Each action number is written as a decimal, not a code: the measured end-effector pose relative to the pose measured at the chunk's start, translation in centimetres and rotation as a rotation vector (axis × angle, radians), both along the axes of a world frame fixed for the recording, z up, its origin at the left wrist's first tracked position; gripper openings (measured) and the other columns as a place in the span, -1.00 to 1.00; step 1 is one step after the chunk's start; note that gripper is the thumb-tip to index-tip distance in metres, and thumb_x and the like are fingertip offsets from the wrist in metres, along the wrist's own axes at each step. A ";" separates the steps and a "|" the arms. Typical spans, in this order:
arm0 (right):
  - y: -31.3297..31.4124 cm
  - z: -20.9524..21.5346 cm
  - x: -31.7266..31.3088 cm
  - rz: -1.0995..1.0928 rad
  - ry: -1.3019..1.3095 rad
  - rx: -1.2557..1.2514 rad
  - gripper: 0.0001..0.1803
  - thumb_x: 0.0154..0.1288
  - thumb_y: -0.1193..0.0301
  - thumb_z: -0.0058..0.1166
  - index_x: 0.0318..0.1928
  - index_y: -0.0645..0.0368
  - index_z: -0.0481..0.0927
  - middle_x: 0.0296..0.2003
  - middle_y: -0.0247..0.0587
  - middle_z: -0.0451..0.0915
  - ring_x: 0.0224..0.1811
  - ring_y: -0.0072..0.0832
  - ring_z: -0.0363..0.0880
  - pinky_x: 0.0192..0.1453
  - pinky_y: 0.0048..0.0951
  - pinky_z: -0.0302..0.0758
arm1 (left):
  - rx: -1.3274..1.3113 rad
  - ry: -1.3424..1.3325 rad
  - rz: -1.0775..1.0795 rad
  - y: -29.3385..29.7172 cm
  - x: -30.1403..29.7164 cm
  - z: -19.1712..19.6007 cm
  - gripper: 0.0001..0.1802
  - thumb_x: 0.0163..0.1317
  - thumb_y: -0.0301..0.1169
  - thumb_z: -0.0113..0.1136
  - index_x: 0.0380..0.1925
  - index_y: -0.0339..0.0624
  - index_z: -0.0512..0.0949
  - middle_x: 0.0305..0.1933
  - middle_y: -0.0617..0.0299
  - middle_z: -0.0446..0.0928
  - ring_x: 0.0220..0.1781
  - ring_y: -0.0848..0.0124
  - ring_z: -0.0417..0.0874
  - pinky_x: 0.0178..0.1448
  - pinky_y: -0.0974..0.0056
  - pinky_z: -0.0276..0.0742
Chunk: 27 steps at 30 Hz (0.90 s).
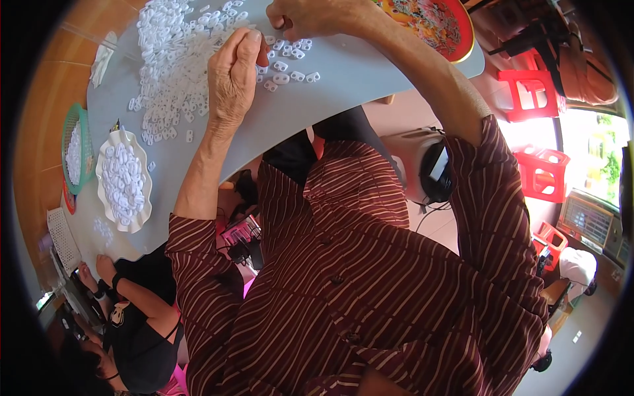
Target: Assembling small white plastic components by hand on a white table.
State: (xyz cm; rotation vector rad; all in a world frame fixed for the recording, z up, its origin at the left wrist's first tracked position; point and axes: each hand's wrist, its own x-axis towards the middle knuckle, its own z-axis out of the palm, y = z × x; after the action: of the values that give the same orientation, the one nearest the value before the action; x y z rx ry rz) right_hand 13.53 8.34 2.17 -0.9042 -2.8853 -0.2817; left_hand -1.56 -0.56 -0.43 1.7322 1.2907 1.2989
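Head view: both hands' grip pinches small white plastic pieces (284, 69), left hand (232, 79), right hand (310, 16).

Small glossy white plastic pieces (173, 63) lie on a smooth, matt grey tabletop (350, 72) beside a scalloped white plastic dish (105, 198).

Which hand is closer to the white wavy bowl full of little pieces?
Left. The left hand is up and to the right of the white wavy bowl; the right hand is farther right, at the table's far side.
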 end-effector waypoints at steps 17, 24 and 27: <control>-2.1 1.1 1.8 -0.063 0.827 -0.834 -0.76 0.18 0.49 0.08 -0.17 0.38 0.55 -0.45 -0.17 0.65 -0.40 -0.57 0.63 -0.31 -0.53 0.55 | 0.000 0.027 -0.013 0.1 0.0 -0.2 -0.78 0.36 -0.29 0.00 -0.27 -0.22 0.49 -0.54 0.31 0.48 -0.48 0.58 0.49 -0.40 0.45 0.40; -1.9 -0.5 2.2 -0.018 1.133 -1.116 -0.78 0.27 0.50 0.02 -0.12 0.37 0.55 -0.46 -0.18 0.63 -0.42 -0.61 0.55 -0.29 -0.56 0.51 | 0.098 0.028 -0.018 0.3 -0.3 -0.3 -0.77 0.39 -0.33 -0.05 -0.18 -0.25 0.52 -0.49 0.31 0.51 -0.46 0.58 0.45 -0.36 0.47 0.35; -2.5 0.6 2.6 -0.057 0.918 -0.910 -0.81 0.29 0.47 0.04 -0.19 0.34 0.60 -0.50 -0.24 0.61 -0.42 -0.60 0.55 -0.32 -0.53 0.50 | 0.066 0.019 -0.027 0.2 -0.2 -0.5 -0.77 0.38 -0.35 -0.05 -0.17 -0.25 0.52 -0.48 0.32 0.51 -0.46 0.58 0.45 -0.37 0.46 0.34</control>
State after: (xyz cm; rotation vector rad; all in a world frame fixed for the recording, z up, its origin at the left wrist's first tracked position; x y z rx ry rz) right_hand 16.16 5.86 2.77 -0.8529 -2.0148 1.1935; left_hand -1.74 -0.31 -0.90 1.8058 1.2431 1.3261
